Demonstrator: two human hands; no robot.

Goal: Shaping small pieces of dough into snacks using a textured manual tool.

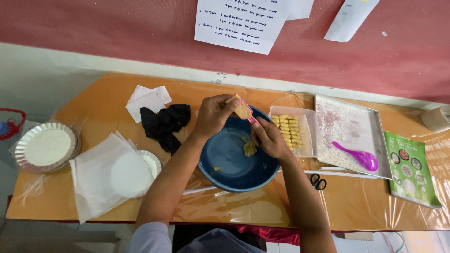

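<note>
Over the blue bowl (236,161) at desk (93,98) centre, both hands work a small pink mould (243,110) packed with yellow dough. Left hand (213,115) pinches the mould's upper end, fingers curled around it; right hand (268,138) is closed on the lower end by the pink handle, thumb pressing. Mould looks rigid and light; dough looks soft and sticky, so grip the plastic edges, not the filling. More dough (249,149) sits in the bowl bottom.

Just right of the bowl: clear tray (307,133) with rows of formed yellow pieces (287,130), fragile by the look. Beyond it a floured metal tray (349,133) holding a purple spoon (358,157). Scissors (318,182) near the front edge, green booklet (412,168) at the right end. Left side: black cloth (166,122), white paper sheets (101,180), foil plates (44,146). Bowl rim and clear tray crowd the right wrist.
</note>
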